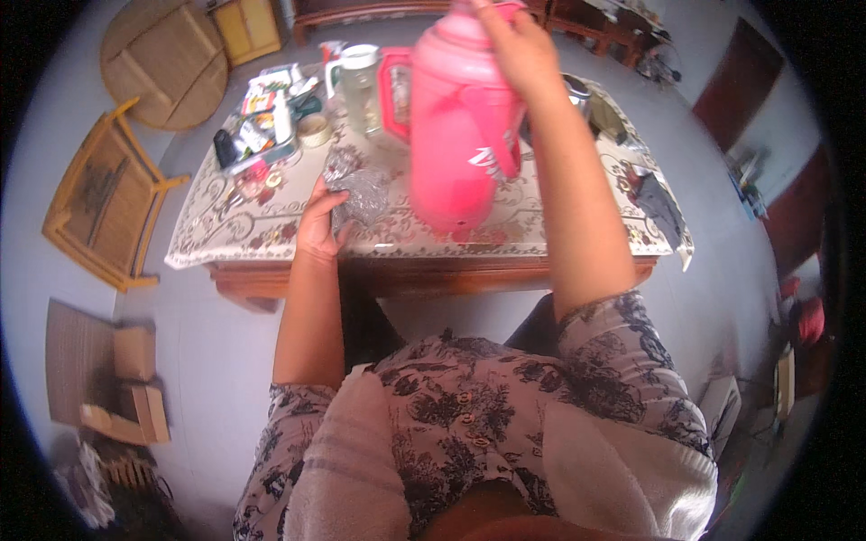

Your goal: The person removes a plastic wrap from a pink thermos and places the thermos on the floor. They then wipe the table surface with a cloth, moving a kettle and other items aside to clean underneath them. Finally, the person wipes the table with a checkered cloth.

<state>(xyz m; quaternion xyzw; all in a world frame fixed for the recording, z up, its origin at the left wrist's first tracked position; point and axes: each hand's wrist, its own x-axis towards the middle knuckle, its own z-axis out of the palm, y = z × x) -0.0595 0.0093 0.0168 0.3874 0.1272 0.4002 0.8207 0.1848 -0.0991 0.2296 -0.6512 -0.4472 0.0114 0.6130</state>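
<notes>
A large pink thermos flask (451,153) is upright over the middle of the table, its side handle pointing left. My right hand (523,50) is closed over the top of the flask, and the fingertips reach the neck or lid. Lower and to the left, my left hand (320,221) has its fingers curled at a crumpled, clear, shiny plastic wrap (363,194). This wrap lies against the fingers, left of the flask and apart from it. My right forearm hides part of the table behind it.
A glass jug (363,95) with a white lid stands left of the flask. Beside it are a tape roll (314,131) and a tray (262,160) of small packages. Dark cloth (661,209) lies at the table's right edge. A wooden chair (104,194) stands left of the table (397,248).
</notes>
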